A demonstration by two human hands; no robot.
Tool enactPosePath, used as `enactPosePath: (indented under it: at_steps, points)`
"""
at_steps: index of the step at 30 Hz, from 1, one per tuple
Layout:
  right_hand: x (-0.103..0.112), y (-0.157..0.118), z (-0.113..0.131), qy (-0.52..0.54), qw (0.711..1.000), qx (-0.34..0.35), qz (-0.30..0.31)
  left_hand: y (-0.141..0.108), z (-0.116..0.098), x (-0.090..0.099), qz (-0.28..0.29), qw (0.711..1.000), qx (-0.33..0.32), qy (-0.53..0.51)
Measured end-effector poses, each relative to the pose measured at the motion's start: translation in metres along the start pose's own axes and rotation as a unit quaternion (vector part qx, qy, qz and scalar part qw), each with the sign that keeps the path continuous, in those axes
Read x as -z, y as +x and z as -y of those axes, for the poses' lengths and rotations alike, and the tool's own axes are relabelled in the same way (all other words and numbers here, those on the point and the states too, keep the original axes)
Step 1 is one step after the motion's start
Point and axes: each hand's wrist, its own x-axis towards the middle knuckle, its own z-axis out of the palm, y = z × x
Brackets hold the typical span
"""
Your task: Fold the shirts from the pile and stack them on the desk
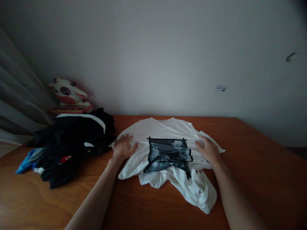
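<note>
A white T-shirt [136,131] with a dark printed picture on its chest lies on the wooden table, its collar toward the wall. Its upper part is spread out, while the lower part is bunched and crumpled toward me, most of all at the right. On the shirt's left side rests my left hand [124,147], fingers spread over the sleeve area. My right hand [208,148] lies on the opposite side near the other sleeve, thumb apart from the fingers; some of its fingers are hard to see.
A heap of dark clothes [79,134] with white stripes sits left of the shirt, a blue piece [25,163] poking out. Behind it stands a cow-shaped toy [69,92]. A curtain [16,95] hangs at far left. The wooden table [259,179] meets a pale wall [153,57].
</note>
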Motion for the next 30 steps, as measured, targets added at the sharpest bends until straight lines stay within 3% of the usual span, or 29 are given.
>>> enactPosePath:
  at_steps: [3, 6, 9, 10, 12, 15, 18, 21, 27, 30]
  points:
    - [0.011, 0.002, -0.029, -0.031, 0.999, -0.041, 0.013, 0.000, -0.001, 0.001, 0.011, 1.000, -0.011, 0.013]
    - [0.025, -0.002, -0.051, -0.088, 0.982, -0.165, 0.038, 0.000, -0.002, 0.003, 0.030, 0.999, -0.003, 0.034]
    - [0.035, -0.006, -0.054, -0.114, 0.956, -0.270, 0.006, 0.001, -0.003, 0.005, 0.037, 0.998, 0.004, 0.052]
    - [0.037, -0.006, -0.051, -0.112, 0.957, -0.267, -0.009, 0.001, -0.003, 0.006, 0.029, 0.998, 0.000, 0.052]
    - [0.037, -0.006, -0.041, -0.098, 0.976, -0.192, -0.026, 0.001, -0.002, 0.007, -0.001, 0.999, -0.010, 0.046]
    - [0.033, -0.004, -0.028, -0.082, 0.994, -0.068, 0.016, 0.001, 0.002, 0.007, -0.033, 0.999, -0.022, 0.033]
    - [0.029, -0.005, -0.023, -0.101, 0.983, -0.129, 0.085, 0.000, 0.012, 0.002, -0.032, 0.999, -0.026, 0.021]
    - [0.027, -0.008, -0.028, -0.112, 0.970, -0.190, 0.101, 0.002, 0.026, -0.006, -0.029, 0.998, -0.052, -0.011]
    - [0.026, -0.004, -0.042, -0.125, 0.971, -0.182, 0.096, 0.018, 0.050, -0.021, -0.021, 0.994, -0.051, -0.092]
    - [0.026, 0.003, -0.051, -0.122, 0.973, -0.156, 0.118, 0.038, 0.061, -0.019, 0.028, 0.994, -0.045, -0.092]
